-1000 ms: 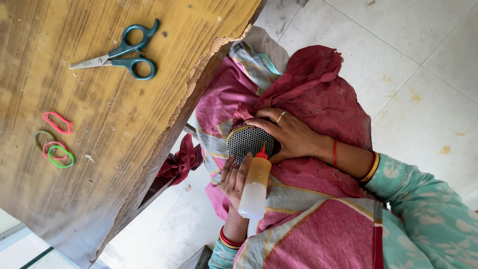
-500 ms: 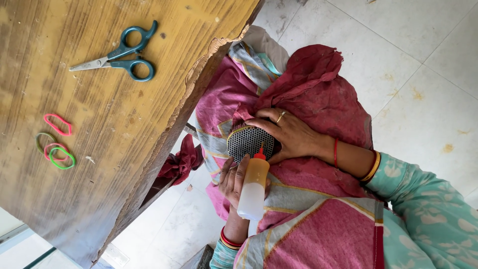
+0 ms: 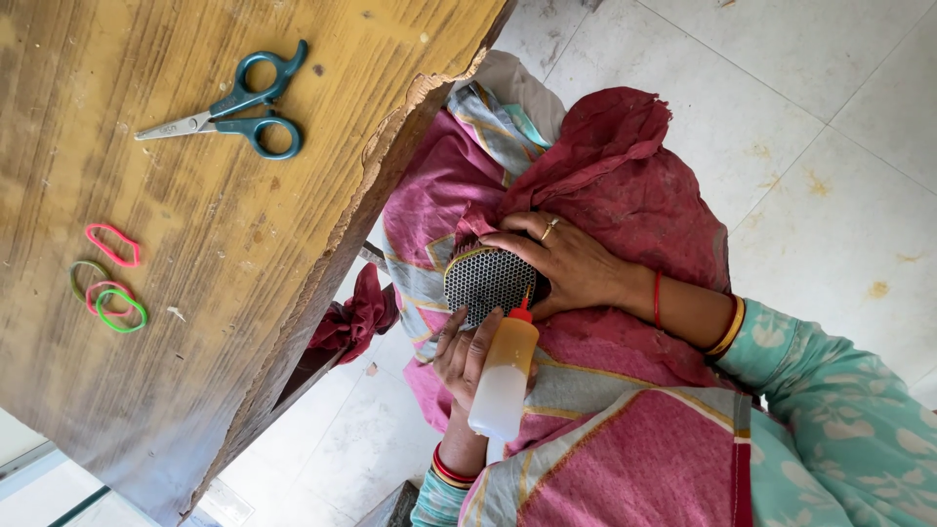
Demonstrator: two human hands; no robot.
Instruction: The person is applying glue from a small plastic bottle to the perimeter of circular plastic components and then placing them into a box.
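Head view shows the right hand pressing a round mesh disc flat on the lap. The left hand grips a glue bottle, red tip touching the disc's edge — gluing looks under way. Next, I think, comes a gentle squeeze (scissors lie unused on the table).

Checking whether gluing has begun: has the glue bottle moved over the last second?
No. The glue bottle keeps its red tip at the mesh disc's lower edge, as before.
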